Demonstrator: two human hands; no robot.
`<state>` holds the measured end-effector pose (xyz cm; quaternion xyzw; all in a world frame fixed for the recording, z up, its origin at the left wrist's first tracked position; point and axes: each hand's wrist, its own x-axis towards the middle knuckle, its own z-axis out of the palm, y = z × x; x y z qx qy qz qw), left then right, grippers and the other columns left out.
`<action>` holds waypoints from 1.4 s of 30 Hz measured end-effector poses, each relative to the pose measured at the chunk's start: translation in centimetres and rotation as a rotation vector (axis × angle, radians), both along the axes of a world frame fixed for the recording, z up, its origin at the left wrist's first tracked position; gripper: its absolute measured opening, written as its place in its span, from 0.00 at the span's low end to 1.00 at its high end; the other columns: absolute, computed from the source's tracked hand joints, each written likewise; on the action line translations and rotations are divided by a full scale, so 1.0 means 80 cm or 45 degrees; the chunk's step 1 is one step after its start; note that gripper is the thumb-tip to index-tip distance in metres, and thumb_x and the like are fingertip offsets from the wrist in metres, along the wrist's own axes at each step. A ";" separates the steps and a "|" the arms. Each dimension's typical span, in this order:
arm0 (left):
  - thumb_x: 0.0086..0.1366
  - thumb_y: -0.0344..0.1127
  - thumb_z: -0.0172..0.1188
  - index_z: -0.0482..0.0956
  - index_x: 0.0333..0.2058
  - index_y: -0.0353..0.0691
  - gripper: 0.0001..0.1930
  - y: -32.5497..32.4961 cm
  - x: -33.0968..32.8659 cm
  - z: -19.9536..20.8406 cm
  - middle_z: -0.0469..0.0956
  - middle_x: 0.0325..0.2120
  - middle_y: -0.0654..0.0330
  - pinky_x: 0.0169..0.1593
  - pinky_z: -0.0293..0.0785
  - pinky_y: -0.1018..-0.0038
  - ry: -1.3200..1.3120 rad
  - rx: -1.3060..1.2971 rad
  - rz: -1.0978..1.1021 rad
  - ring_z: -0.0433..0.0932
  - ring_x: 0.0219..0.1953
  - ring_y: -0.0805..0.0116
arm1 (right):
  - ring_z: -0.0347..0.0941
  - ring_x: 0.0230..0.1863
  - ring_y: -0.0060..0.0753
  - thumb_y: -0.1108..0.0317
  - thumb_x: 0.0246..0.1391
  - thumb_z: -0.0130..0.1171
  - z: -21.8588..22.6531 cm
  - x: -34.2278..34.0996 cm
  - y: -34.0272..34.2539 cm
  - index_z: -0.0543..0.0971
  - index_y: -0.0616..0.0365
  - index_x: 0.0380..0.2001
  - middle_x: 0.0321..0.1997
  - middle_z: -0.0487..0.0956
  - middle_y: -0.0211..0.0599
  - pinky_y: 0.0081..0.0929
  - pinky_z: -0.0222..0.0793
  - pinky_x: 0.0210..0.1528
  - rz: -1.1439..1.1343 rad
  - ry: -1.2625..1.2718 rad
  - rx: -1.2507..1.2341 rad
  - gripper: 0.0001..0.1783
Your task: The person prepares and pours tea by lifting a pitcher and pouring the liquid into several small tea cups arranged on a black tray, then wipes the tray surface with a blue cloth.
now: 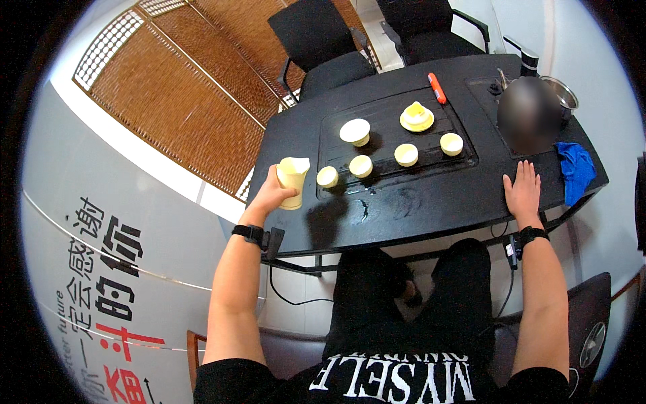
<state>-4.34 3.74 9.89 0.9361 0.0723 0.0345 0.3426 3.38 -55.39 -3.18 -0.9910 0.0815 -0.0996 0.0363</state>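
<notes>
My left hand (269, 194) is wrapped round a pale yellow tea pitcher (292, 184), held upright at the left end of the row of cups. The nearest cup (327, 177) is just to its right. Several small pale yellow teacups stand in a slanting row on the dark tea tray (383, 176). Behind them are a wider, flared bowl (355, 130) and a lidded tea bowl on a saucer (417, 118). On the right, my right hand (523, 190) lies flat on the black table with fingers stretched out, holding nothing.
A crumpled blue cloth (576, 171) lies beside my right hand. Past that hand is a blurred rounded shape (529, 116), with a steel pot (564, 94) behind it. An orange-red tube-shaped packet (437, 88) rests at the tray's far edge. Black chairs (316, 40) stand across the table.
</notes>
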 end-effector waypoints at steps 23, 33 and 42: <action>0.48 0.34 0.70 0.62 0.57 0.34 0.38 -0.089 0.032 0.019 0.73 0.49 0.51 0.59 0.67 0.67 0.088 -0.068 -0.213 0.73 0.54 0.60 | 0.44 0.77 0.41 0.47 0.66 0.44 0.001 -0.002 0.000 0.59 0.63 0.68 0.75 0.56 0.44 0.44 0.37 0.76 0.006 0.000 0.058 0.37; 0.48 0.33 0.70 0.62 0.58 0.33 0.39 -0.104 0.037 0.023 0.73 0.49 0.53 0.59 0.67 0.68 0.149 -0.122 -0.234 0.73 0.53 0.62 | 0.44 0.77 0.41 0.48 0.66 0.44 0.004 -0.004 0.001 0.59 0.63 0.68 0.74 0.56 0.45 0.44 0.37 0.76 0.009 -0.010 0.079 0.37; 0.48 0.33 0.69 0.63 0.59 0.35 0.39 -0.088 0.050 0.014 0.74 0.49 0.53 0.59 0.68 0.68 0.119 -0.045 -0.254 0.73 0.53 0.61 | 0.43 0.77 0.40 0.47 0.66 0.44 0.011 -0.005 0.004 0.58 0.62 0.69 0.75 0.55 0.44 0.42 0.37 0.77 -0.007 0.034 0.066 0.38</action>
